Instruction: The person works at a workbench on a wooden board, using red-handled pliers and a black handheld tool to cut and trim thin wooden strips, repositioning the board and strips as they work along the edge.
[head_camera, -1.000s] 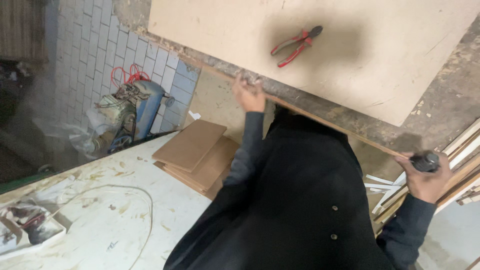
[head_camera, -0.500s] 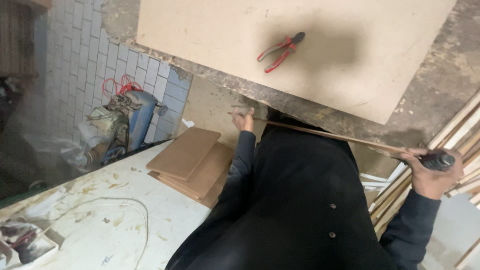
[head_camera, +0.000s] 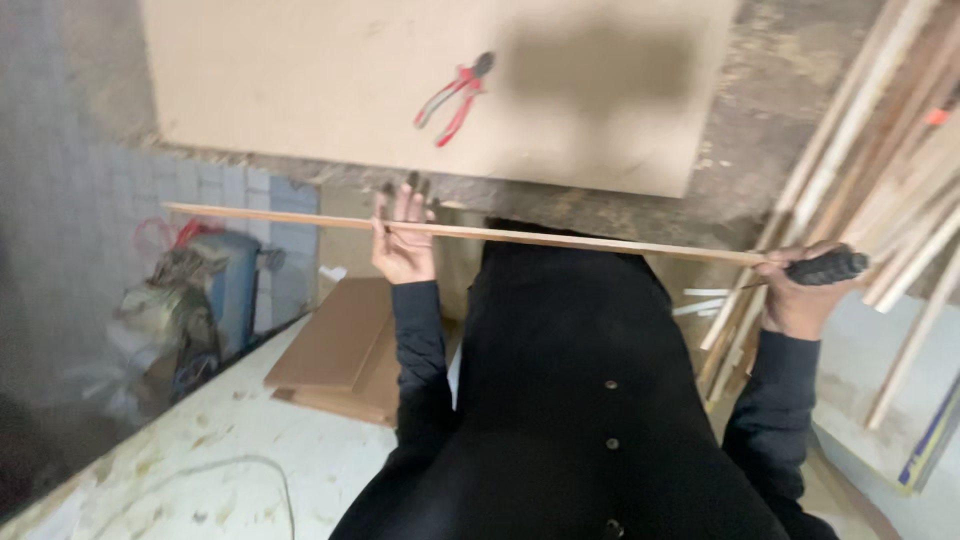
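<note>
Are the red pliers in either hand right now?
No, the red pliers lie on the board, apart from both hands, which hold a thin wooden strip.

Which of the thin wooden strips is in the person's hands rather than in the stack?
The long wooden strip lying across the view: left hand grips it mid-length, right hand holds its end. The others lean in the stack of strips at right.
</note>
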